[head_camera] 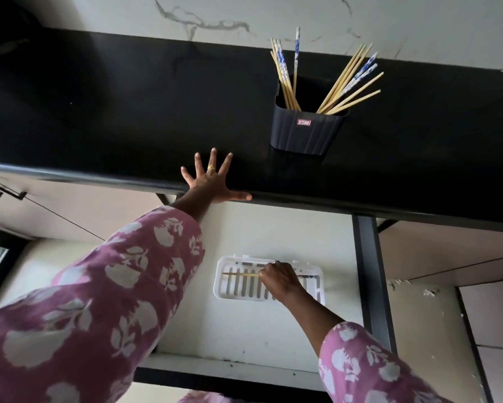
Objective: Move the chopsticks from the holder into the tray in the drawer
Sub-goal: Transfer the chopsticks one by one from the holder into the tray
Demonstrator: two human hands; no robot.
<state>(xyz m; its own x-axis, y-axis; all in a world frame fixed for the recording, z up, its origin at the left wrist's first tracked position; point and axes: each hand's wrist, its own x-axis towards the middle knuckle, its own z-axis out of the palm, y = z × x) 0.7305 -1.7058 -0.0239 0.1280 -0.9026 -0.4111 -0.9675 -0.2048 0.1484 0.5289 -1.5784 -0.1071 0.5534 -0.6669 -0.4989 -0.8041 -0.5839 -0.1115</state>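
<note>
Step in hand: placing. Right hand (279,279), fingers curled, pinches one chopstick (240,274) lying across the tray (223,287) in the drawer (244,330). Left hand (212,181), fingers spread, presses flat on the counter (128,112). Next move: release, then reach up to the holder (305,132), where many chopsticks (346,82) stand.

Soft, dim daylight; the black countertop (128,97) swallows detail, edges bend with wide-angle distortion, and corners darken.

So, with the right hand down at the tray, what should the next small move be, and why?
Probably let go. The right hand pinches a chopstick held level, low across the white tray in the open drawer, so it looks placed. Many chopsticks stand in the black holder, the likely next reach. The left hand rests flat on the counter edge.
</note>
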